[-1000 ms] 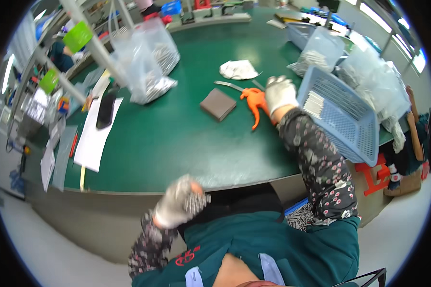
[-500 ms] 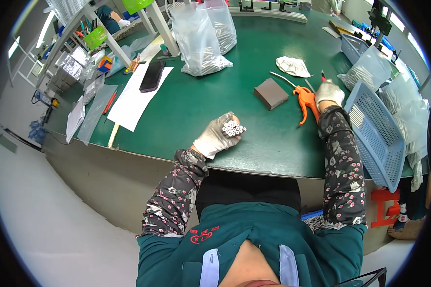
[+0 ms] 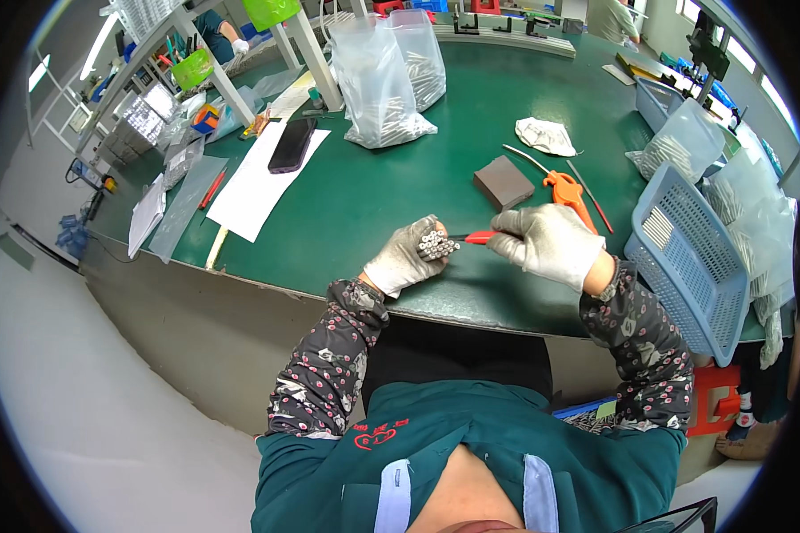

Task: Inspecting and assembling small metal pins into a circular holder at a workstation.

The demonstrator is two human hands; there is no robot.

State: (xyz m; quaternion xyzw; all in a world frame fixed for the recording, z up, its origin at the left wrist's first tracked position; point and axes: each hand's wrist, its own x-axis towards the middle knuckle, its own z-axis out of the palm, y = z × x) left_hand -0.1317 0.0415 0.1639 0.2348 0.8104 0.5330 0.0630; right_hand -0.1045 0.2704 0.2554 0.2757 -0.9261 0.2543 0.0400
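Observation:
My left hand (image 3: pixel 395 265), in a worn pale glove, is closed round a bundle of thin metal tubes (image 3: pixel 437 246), their round ends facing up. My right hand (image 3: pixel 556 247), gloved too, pinches a tool with a red handle (image 3: pixel 479 237). The tool's thin dark tip reaches to the tube ends; whether it enters one, I cannot tell. Just beyond my right hand lies an orange air blow gun (image 3: pixel 567 192), partly covered by the hand. Beside it are a brown block (image 3: pixel 504 182) and a thin grey rod with a red end (image 3: pixel 592 197).
A blue plastic basket (image 3: pixel 646 233) with several tubes stands at the right, next to filled plastic bags (image 3: pixel 748 209). More bags of tubes (image 3: pixel 384 93) stand at the back. A crumpled white cloth (image 3: pixel 545 137) lies far right; a phone (image 3: pixel 292 146) rests on paper (image 3: pixel 249 200) at left.
My right hand has come back from beside the blow gun toward my left hand, bringing the red-handled tool to the tube ends. My left hand still holds the bundle in nearly the same place.

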